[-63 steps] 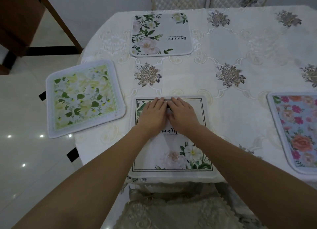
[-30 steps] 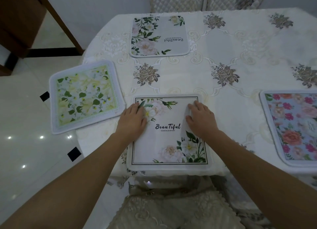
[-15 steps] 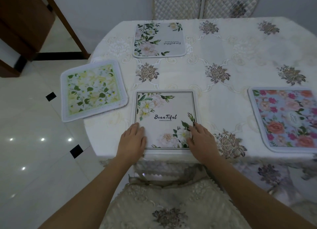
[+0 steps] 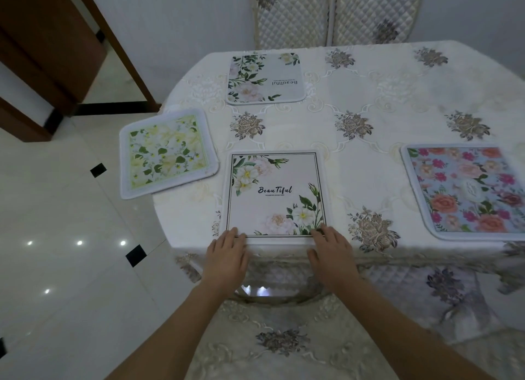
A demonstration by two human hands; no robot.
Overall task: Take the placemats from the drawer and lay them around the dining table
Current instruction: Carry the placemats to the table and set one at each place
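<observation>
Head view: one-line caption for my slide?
Both hands, left and right, rest flat at the near edge of the "Beautiful" placemat on the table.

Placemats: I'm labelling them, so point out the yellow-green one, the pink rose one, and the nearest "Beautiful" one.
yellow-green placemat (image 4: 166, 152), head view, centre of print.
pink rose placemat (image 4: 466, 190), head view, middle of print.
near "Beautiful" placemat (image 4: 275, 192), head view, on the lettering.

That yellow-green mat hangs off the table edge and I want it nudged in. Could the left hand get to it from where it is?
Probably yes. The left hand rests open at the near mat's corner, and nothing lies between it and the yellow-green mat further left.
</observation>
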